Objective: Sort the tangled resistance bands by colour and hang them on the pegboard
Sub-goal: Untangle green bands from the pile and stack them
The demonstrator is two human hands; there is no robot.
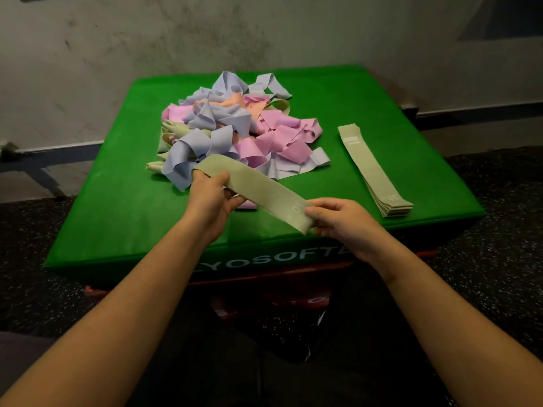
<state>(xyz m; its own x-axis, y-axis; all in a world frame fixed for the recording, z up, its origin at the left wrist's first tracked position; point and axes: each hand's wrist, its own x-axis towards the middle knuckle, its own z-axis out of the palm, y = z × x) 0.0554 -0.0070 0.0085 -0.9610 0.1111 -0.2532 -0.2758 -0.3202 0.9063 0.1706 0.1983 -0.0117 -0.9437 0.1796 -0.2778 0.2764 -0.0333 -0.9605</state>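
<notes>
A tangled heap of resistance bands (235, 127) in lilac, pink, peach and pale green lies on the middle of a green padded box (117, 207). I hold one pale green band (258, 189) stretched flat just above the box's front part. My left hand (211, 195) grips its far end beside the heap. My right hand (338, 218) pinches its near end, where "30" is printed. A neat stack of flat pale green bands (373, 168) lies on the box to the right. No pegboard is in view.
The green box stands on a red box (293, 301) on dark speckled floor (44, 289). A stained grey wall (264, 33) rises close behind it. Bare green surface lies left of the heap and along the front edge.
</notes>
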